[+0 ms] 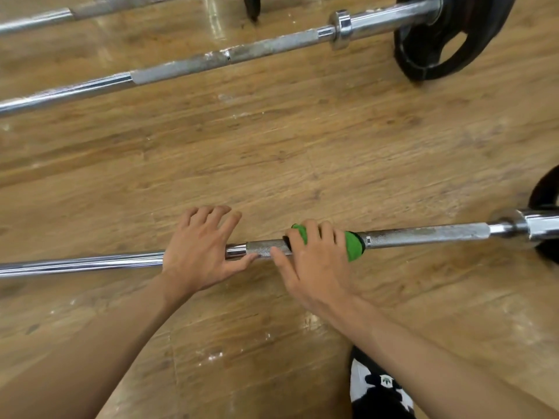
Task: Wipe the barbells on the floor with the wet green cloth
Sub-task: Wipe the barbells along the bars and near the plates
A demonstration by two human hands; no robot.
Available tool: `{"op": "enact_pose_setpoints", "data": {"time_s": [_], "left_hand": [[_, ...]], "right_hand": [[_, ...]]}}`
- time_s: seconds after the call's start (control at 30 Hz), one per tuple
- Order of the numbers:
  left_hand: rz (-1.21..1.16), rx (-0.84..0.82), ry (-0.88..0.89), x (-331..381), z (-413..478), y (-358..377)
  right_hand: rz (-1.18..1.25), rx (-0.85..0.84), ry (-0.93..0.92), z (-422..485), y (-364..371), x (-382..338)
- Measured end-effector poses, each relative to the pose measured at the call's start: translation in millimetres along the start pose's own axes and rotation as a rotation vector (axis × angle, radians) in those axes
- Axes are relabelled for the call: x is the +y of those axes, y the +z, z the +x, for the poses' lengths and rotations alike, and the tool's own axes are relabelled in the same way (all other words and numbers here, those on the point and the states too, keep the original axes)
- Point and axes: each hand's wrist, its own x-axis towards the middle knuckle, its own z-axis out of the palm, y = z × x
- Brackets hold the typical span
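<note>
The nearest barbell [423, 235] lies across the wooden floor from left to right. The green cloth [353, 244] is wrapped around its knurled shaft, and my right hand [314, 261] grips the cloth and bar, fingers curled over the top. Just to the left, my left hand [199, 249] rests on the bar where smooth chrome meets knurling, fingers spread and lightly bent, thumb touching the shaft. A second barbell [211, 60] lies farther away, and a third barbell [45, 19] crosses the top left corner.
A black weight plate [429, 52] sits on the second barbell's right end. Another black plate [546, 192] shows at the right edge on the near bar. A black and white shoe [378, 388] is at the bottom. Wooden floor [272, 152] separates the bars.
</note>
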Motion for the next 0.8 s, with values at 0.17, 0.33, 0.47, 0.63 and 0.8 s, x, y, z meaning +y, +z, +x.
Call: {"op": "enact_pose_setpoints", "data": {"time_s": [0.17,0.33,0.47,0.63,0.8], "left_hand": [[-0.027,0.003,-0.033,-2,4,0],[-0.012,0.001,-0.048,-1,4,1],[0.012,0.000,-0.055,1,3,3],[0.014,-0.018,-0.045,-2,1,4],[0.001,0.020,-0.056,0,2,3]], "right_hand": [[0.024,0.048,-0.045,-13,-8,74],[-0.026,0.153,0.266,-16,-16,114],[-0.011,0.025,0.286,-1,-19,44],[0.040,-0.135,0.013,10,-7,-39],[0.100,-0.062,-0.086,-4,-6,18]]}}
